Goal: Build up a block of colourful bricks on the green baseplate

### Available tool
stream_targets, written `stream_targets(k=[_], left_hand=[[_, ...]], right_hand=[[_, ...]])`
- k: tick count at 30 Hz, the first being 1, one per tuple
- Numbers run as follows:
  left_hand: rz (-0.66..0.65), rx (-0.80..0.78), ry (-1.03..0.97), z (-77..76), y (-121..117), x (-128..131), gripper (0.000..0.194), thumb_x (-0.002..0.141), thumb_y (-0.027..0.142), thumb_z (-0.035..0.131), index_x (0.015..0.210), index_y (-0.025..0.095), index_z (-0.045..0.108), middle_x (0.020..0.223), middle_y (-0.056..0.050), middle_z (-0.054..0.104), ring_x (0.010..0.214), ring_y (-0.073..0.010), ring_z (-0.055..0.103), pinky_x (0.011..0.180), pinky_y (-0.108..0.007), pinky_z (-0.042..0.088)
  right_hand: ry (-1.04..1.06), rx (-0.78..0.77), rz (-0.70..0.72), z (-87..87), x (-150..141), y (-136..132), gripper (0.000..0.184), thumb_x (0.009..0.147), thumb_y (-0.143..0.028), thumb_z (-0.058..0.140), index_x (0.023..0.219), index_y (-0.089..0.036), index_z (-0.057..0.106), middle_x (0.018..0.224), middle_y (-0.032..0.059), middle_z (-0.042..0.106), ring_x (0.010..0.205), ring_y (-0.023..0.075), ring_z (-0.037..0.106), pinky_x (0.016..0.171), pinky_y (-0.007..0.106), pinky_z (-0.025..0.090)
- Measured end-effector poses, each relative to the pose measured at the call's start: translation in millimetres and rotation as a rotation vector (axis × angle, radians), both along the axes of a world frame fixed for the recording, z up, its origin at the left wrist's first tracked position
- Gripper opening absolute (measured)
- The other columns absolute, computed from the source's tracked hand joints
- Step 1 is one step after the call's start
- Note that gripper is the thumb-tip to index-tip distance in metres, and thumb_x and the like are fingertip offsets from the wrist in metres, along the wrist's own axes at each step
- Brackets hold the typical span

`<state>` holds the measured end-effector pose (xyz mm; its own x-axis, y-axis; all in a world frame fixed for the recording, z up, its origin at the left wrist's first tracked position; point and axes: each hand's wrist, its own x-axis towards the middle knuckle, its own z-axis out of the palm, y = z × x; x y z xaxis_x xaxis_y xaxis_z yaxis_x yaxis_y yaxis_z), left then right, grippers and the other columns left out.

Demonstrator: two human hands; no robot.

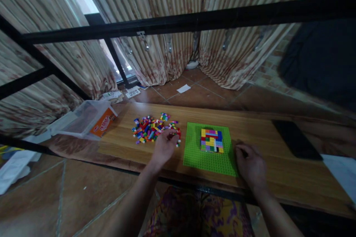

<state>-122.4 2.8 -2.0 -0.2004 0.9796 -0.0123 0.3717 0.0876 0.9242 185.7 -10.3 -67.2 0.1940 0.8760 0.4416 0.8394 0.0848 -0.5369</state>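
A green baseplate (196,152) lies on a low wooden board (258,126). A block of many-coloured small bricks (211,140) is built on its far half. To its left lies a loose pile of small coloured bricks (151,127). My left hand (164,147) reaches into the right edge of that pile, fingers curled down among the bricks; what they hold is hidden. My right hand (251,166) rests on the board at the baseplate's right near corner, fingers curled, with nothing visible in them.
A clear plastic tub (83,118) with an orange label stands off the board's left end. A black flat slab (296,139) lies at the right. Black metal bars (194,20) cross overhead. Curtains hang behind; papers lie on the tiled floor.
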Motion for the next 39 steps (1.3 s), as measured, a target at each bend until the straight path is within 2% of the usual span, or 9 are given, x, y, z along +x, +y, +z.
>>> stream_targets(k=[3,5,10,16,23,30,34,39], left_hand=[[-0.053,-0.005,-0.114,-6.5,-8,33,0.024,0.079,0.028,0.057,0.096,0.016,0.067,0.078,-0.002,0.068,0.068,-0.0124,0.060,0.064,-0.023,0.046],[-0.091,-0.023,-0.115,-7.6,-9,51,0.023,0.079,0.028,0.058,0.096,0.017,0.069,0.078,-0.002,0.069,0.068,-0.0125,0.060,0.064,-0.024,0.046],[-0.114,-0.047,-0.196,-8.0,-6,77,0.021,0.076,0.022,0.061,0.094,0.017,0.070,0.083,-0.003,0.071,0.073,-0.0137,0.063,0.067,-0.025,0.050],[-0.102,-0.076,-0.275,-14.2,0,78,0.020,0.072,0.018,0.063,0.090,0.017,0.071,0.085,-0.003,0.072,0.076,-0.0147,0.066,0.072,-0.027,0.053],[-0.070,-0.114,-0.299,-21.5,10,77,0.024,0.068,0.017,0.067,0.091,0.016,0.071,0.080,-0.002,0.071,0.071,-0.0133,0.064,0.068,-0.025,0.052],[-0.118,-0.090,-0.294,-18.9,12,86,0.021,0.069,0.015,0.064,0.090,0.017,0.071,0.078,-0.001,0.070,0.068,-0.0122,0.063,0.066,-0.024,0.051],[-0.148,-0.107,-0.210,-12.0,12,95,0.020,0.072,0.014,0.061,0.089,0.017,0.071,0.076,-0.001,0.070,0.066,-0.0119,0.062,0.063,-0.023,0.051],[-0.142,-0.119,0.047,-2.0,17,103,0.016,0.077,0.015,0.058,0.085,0.018,0.071,0.077,-0.001,0.071,0.070,-0.0129,0.064,0.067,-0.024,0.051]], right_hand=[[-0.001,0.004,-0.010,-0.5,0,0,0.031,0.086,-0.039,0.045,0.083,-0.018,0.067,0.091,0.0101,0.067,0.079,0.0214,0.061,0.072,0.033,0.048],[0.000,0.009,0.001,-0.1,0,0,0.030,0.087,-0.039,0.045,0.082,-0.018,0.067,0.091,0.0098,0.067,0.079,0.0214,0.061,0.072,0.033,0.048],[0.025,0.013,0.029,4.0,-2,0,0.031,0.088,-0.040,0.045,0.082,-0.018,0.067,0.090,0.0099,0.067,0.080,0.0213,0.061,0.074,0.033,0.047],[0.050,0.015,0.023,5.2,-3,0,0.029,0.087,-0.038,0.045,0.081,-0.019,0.066,0.088,0.0091,0.066,0.079,0.0211,0.061,0.073,0.032,0.047],[0.059,0.010,0.020,4.1,-2,0,0.027,0.087,-0.036,0.047,0.083,-0.018,0.067,0.090,0.0091,0.067,0.080,0.0209,0.061,0.074,0.032,0.047],[0.049,0.011,0.020,3.5,-3,0,0.029,0.087,-0.038,0.046,0.082,-0.019,0.067,0.089,0.0094,0.066,0.082,0.0216,0.061,0.075,0.033,0.047],[0.066,0.012,0.023,4.3,-3,0,0.028,0.088,-0.038,0.046,0.081,-0.019,0.067,0.090,0.0091,0.066,0.082,0.0210,0.061,0.076,0.032,0.047],[0.063,0.026,0.044,4.9,-3,0,0.030,0.088,-0.039,0.045,0.081,-0.019,0.066,0.088,0.0095,0.067,0.082,0.0216,0.061,0.075,0.033,0.047]])
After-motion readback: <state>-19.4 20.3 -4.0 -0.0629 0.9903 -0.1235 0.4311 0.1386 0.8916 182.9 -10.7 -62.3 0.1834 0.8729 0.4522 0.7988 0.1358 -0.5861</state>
